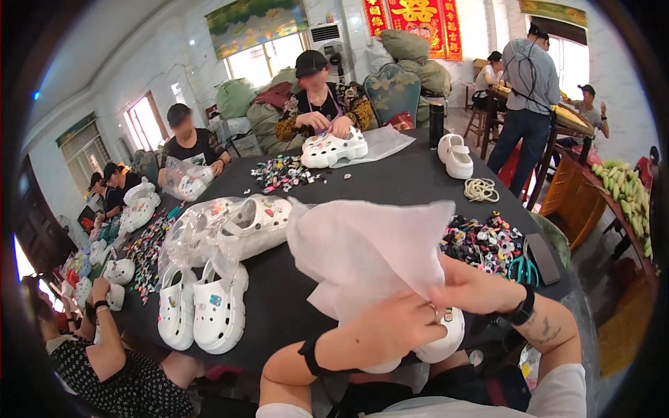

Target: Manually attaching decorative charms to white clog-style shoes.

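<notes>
A thin whitish plastic bag spreads out above the black table in front of me. My left hand is closed on its lower edge, with a ring on one finger. My right hand pinches the same bag close beside the left. Below the hands, at the near table edge, sits a white clog, partly hidden by my left hand. Left of the bag, a pair of white clogs with small charms stands on the table. More white clogs lie behind them in clear plastic.
Right of my hands lie a pile of colourful charms, teal-handled scissors and a dark phone. Cream straps and a black bottle stand farther back. Co-workers sit across and left; one handles a white clog.
</notes>
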### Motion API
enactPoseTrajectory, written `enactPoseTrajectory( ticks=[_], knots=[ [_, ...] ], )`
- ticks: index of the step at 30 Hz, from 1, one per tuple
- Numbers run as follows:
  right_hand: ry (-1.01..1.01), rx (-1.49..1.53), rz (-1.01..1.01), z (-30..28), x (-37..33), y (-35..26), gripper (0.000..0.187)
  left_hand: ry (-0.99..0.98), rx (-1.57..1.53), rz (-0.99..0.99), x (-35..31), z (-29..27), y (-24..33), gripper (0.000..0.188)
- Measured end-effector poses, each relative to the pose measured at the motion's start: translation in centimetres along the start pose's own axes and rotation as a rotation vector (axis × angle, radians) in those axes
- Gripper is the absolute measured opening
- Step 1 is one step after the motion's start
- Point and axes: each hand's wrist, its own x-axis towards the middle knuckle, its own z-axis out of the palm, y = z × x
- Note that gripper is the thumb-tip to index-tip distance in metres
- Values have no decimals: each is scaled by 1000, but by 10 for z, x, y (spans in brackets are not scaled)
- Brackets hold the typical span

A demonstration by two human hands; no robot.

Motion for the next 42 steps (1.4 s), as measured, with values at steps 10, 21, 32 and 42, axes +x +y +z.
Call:
enactPoseTrajectory(
  ticks=[10,21,32,42],
  knots=[
    [744,273,-428,-25,6,15,29,400,-196,-419,-10,-50,-18,55],
    [828,118,-800,-4,6,-19,46,332,-638,-669,-17,-46,-47,101],
    [860,-203,-414,45,9,-49,22,343,-410,-491,-38,-46,-45,46],
    [510,81,-358,64,95,55,38,688,-407,-539,-17,-32,-74,39]
  ],
)
